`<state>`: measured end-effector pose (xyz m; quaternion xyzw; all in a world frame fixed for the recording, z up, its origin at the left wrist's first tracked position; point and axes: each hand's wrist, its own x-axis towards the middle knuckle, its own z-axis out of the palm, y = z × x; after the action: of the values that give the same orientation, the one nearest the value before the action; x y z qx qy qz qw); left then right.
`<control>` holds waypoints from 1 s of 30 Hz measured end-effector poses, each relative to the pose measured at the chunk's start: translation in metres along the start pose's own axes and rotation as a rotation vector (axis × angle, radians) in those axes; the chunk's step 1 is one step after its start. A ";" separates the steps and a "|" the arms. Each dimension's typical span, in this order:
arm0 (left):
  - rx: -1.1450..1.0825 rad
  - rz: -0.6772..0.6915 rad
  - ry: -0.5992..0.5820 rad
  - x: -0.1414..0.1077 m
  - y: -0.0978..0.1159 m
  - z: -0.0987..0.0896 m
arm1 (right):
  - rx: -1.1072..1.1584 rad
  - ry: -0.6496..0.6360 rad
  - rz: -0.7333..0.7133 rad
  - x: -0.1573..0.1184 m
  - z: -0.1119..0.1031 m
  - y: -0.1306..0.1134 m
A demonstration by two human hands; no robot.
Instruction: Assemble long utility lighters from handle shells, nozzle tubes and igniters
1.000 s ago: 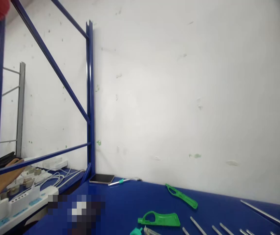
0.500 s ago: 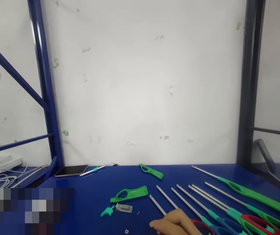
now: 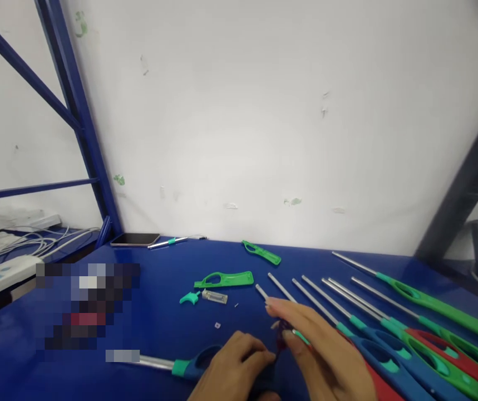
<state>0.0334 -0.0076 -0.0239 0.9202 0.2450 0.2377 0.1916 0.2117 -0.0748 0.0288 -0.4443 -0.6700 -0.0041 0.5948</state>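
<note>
My left hand (image 3: 236,367) is closed around the blue handle of a long-nosed lighter (image 3: 201,359), low in the middle; its silver tube points left. Beside it, my right hand (image 3: 326,348) pinches a small tool with a dark reddish handle (image 3: 282,334), its thin end near the left fingertips. Fingers hide most of this tool and of the blue handle. Farther back lie a green handle shell (image 3: 239,279), a teal trigger (image 3: 189,298), a clear fuel tank (image 3: 215,297), a tiny screw (image 3: 236,304) and a small pale piece (image 3: 217,325).
Several long-nosed lighters with blue, red and green handles (image 3: 443,309) lie fanned out on the right. At the back are another green shell (image 3: 261,253), a metal tube with wire (image 3: 167,243) and a phone (image 3: 135,239). Cables (image 3: 34,245) and a blue post (image 3: 84,128) stand left.
My left hand has come into view with the blue lighter. My right hand has moved from the row of lighters towards it, holding the dark tool. The view has tilted down.
</note>
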 end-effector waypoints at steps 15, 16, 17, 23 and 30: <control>-0.051 -0.137 0.005 -0.001 0.028 -0.013 | -0.004 0.032 0.021 0.007 -0.010 -0.003; -0.052 -0.138 0.001 -0.001 0.029 -0.013 | -0.013 0.012 0.015 0.007 -0.011 -0.003; -0.054 -0.138 -0.002 -0.001 0.030 -0.013 | -0.006 -0.011 0.005 0.007 -0.011 -0.004; -0.059 -0.140 -0.013 0.000 0.029 -0.014 | -0.037 0.001 -0.025 0.003 -0.009 -0.002; -0.063 -0.140 -0.029 0.000 0.028 -0.013 | 0.029 0.012 -0.056 0.001 -0.006 -0.006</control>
<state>0.0365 -0.0273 0.0003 0.8978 0.2982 0.2178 0.2401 0.2126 -0.0813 0.0341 -0.4168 -0.6785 -0.0136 0.6048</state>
